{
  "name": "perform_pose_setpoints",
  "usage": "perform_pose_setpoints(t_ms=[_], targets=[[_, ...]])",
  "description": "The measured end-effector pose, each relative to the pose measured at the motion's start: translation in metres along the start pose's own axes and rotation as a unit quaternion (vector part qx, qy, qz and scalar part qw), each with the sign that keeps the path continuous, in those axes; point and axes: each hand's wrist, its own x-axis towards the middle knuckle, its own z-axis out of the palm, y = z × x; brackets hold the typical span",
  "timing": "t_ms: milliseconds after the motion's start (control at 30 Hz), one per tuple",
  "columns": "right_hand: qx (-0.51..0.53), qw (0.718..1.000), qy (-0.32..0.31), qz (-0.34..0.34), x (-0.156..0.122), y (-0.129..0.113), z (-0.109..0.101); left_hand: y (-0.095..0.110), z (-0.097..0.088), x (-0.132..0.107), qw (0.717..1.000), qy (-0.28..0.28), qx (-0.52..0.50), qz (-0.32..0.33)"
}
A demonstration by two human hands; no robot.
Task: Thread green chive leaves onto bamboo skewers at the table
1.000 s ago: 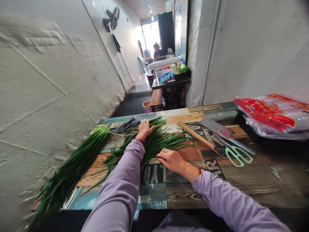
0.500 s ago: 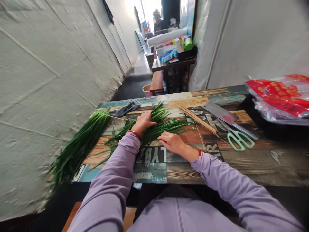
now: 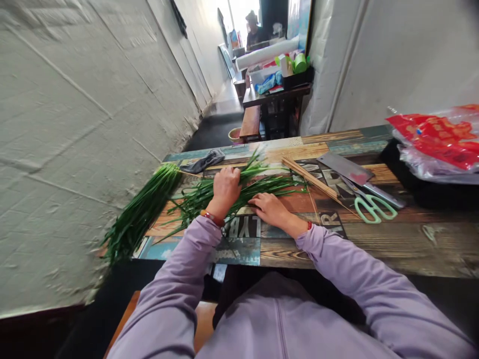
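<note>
**Both hands down on the loose chives**

So we've got a loose pile of chives (image 3: 269, 185) spread across the middle of the surface (image 3: 374, 244), tips fanning out to the right. Our left hand (image 3: 226, 187) lies palm-down right on top of them, grip wide, fingers loose and closed around nothing. Our right hand (image 3: 271, 209) sits at the near edge of the same pile with its fingers touching the stalks. We honestly can't tell if that grip is pinching anything.

Off to the left there's a much thicker bundle of chives (image 3: 142, 212) hanging over the surface edge by the wall. A grey cloth (image 3: 204, 162) lies just behind it. To the right of the pile are bamboo skewers (image 3: 310, 179), then a cleaver (image 3: 346, 169) and green scissors (image 3: 372, 207), with red plastic bags (image 3: 437, 139) in the far right corner.
</note>
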Motion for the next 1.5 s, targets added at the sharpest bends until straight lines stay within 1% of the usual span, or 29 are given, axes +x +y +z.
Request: perform_pose_setpoints(t_ms=[100,133,233,367,433,533,633,733,833,933,1000,1067,1133,1200,1233,1267,1333,1367,1433,1500], targets=[[-0.031,0.999,-0.006,0.021,-0.001,-0.003,-0.003,0.008,0.009,-0.029,0.997,-0.064,-0.037,0.032],[-0.04,0.999,-0.009,0.021,-0.001,-0.003,-0.004,0.01,0.013,-0.038,0.995,-0.072,-0.063,0.034],[-0.046,0.999,-0.01,0.014,-0.003,-0.003,-0.004,0.009,0.023,-0.059,0.99,-0.067,-0.115,0.037],[-0.017,1.0,0.004,0.007,-0.003,0.001,-0.003,0.004,0.03,-0.07,0.992,-0.056,-0.108,0.031],[-0.009,1.0,0.018,0.005,-0.004,0.002,-0.003,0.002,0.035,-0.07,0.993,-0.05,-0.105,0.031],[-0.014,0.998,0.058,-0.005,-0.007,0.002,-0.005,0.001,0.042,-0.064,0.994,-0.039,-0.091,0.037],[-0.025,0.995,0.101,-0.008,-0.011,0.002,-0.006,0.0,0.049,-0.05,0.996,-0.027,-0.069,0.043],[-0.018,0.992,0.121,-0.031,-0.012,0.001,-0.005,-0.002,0.054,-0.029,0.998,-0.018,-0.057,0.035],[-0.009,0.99,0.124,-0.06,-0.013,-0.001,-0.003,-0.004,0.055,-0.013,0.998,-0.019,-0.062,0.017],[-0.008,0.989,0.131,-0.063,-0.013,-0.002,-0.004,-0.009,0.048,-0.012,0.994,-0.036,-0.099,0.029],[0.004,0.99,0.127,-0.064,-0.014,-0.004,-0.005,-0.015,0.038,-0.023,0.988,-0.032,-0.14,0.05],[0.02,0.99,0.119,-0.072,-0.014,-0.006,-0.005,-0.024,0.028,-0.042,0.982,-0.011,-0.182,0.057],[0.032,0.99,0.113,-0.082,-0.015,-0.007,-0.004,-0.034,0.018,-0.069,0.974,0.013,-0.222,0.046],[0.035,0.989,0.113,-0.086,-0.016,-0.007,-0.002,-0.042,0.013,-0.101,0.966,0.033,-0.256,0.011],[0.034,0.989,0.113,-0.086,-0.017,-0.006,-0.001,-0.045,0.011,-0.118,0.963,0.023,-0.268,0.0],[0.034,0.99,0.111,-0.086,-0.017,-0.006,0.0,-0.046,0.01,-0.134,0.959,-0.005,-0.283,0.001],[0.035,0.99,0.102,-0.086,-0.018,-0.005,0.003,-0.044,0.011,-0.161,0.947,-0.082,-0.309,0.03],[0.037,0.991,0.096,-0.086,-0.018,-0.006,0.003,-0.042,0.013,-0.171,0.945,-0.103,-0.308,0.043],[0.042,0.992,0.081,-0.082,-0.019,-0.007,0.003,-0.034,0.016,-0.18,0.946,-0.111,-0.297,0.063],[0.047,0.994,0.068,-0.072,-0.02,-0.009,0.002,-0.023,0.02,-0.176,0.95,-0.094,-0.288,0.078]])
